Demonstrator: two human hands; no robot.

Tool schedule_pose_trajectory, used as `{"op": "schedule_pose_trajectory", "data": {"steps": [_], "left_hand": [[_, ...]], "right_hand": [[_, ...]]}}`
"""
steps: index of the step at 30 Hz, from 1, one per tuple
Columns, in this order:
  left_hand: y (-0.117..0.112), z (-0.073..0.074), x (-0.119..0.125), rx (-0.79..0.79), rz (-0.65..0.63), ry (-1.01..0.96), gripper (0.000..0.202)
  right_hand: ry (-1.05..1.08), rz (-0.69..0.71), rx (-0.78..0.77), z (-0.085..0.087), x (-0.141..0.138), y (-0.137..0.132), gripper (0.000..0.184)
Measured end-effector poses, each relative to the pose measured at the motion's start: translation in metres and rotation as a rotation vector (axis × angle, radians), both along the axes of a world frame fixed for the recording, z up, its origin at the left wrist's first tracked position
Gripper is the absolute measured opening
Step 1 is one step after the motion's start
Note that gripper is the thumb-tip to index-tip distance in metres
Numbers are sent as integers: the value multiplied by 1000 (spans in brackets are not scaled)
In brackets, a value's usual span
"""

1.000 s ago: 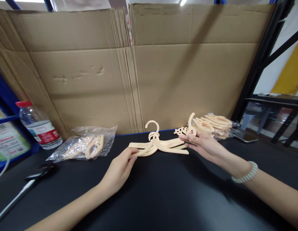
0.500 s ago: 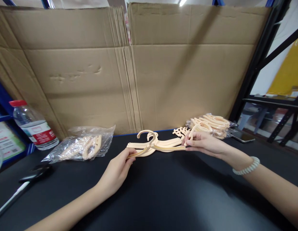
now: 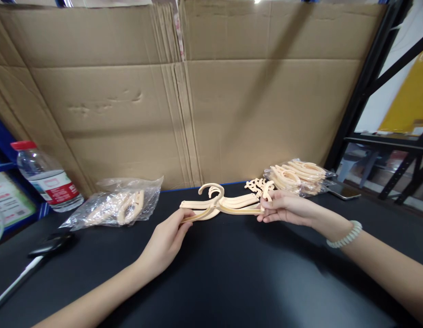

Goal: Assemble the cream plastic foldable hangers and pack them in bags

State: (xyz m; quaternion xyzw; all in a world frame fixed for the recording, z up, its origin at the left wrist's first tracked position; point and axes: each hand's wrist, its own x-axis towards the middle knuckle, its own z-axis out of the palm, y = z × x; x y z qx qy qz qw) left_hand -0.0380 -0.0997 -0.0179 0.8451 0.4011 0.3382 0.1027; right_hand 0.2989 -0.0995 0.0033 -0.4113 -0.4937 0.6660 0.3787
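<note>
My left hand (image 3: 168, 234) pinches the left arm of a cream plastic clothes hanger (image 3: 237, 210), held a little above the black table with its hook upward. At the hanger's right end, the fingers of my right hand (image 3: 288, 208) grip a small curved cream piece (image 3: 267, 189). This piece touches or nearly touches the arm's tip; fingers hide the exact contact. Just behind lie more cream hangers (image 3: 242, 200) stacked together. A small heap of cream connecting pieces (image 3: 255, 186) sits beyond my right fingertips.
A clear bag of hanger parts (image 3: 119, 207) lies at left, near a red-capped water bottle (image 3: 54, 182) and a black device with a white cable (image 3: 49, 245). Another bagged bundle of hangers (image 3: 295, 177) and a phone (image 3: 344, 191) lie at right. Cardboard (image 3: 259, 105) walls the back.
My right hand has shifted slightly and its lower fingers have moved; the curved piece now stands more upright at the hanger's tip. My left hand keeps its hold. The camera view has shifted slightly.
</note>
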Motion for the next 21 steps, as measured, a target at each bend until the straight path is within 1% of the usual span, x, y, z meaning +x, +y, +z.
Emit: {"op": "schedule_pose_trajectory", "data": {"steps": [2,5,11,16,18,21], "left_hand": [[0,0,0,1,3,4,16],[-1,1,1,7,2,9,16],[0,1,1,29,8,5,16],[0,0,0,-12,-11,8,20],[0,0,0,-32,-15,13,22],[-1,0,1,-47,-12,4,25]], "right_hand": [[-9,-18,18,-1,-1,1,25],[-7,-91,57,-3,-3,1,28],[-45,-185,171,-11,-12,1,30],[-45,-292,243,-18,-15,3,36],[-27,-303,245,-18,-15,4,36],[15,-249,229,-14,-15,3,32]]}}
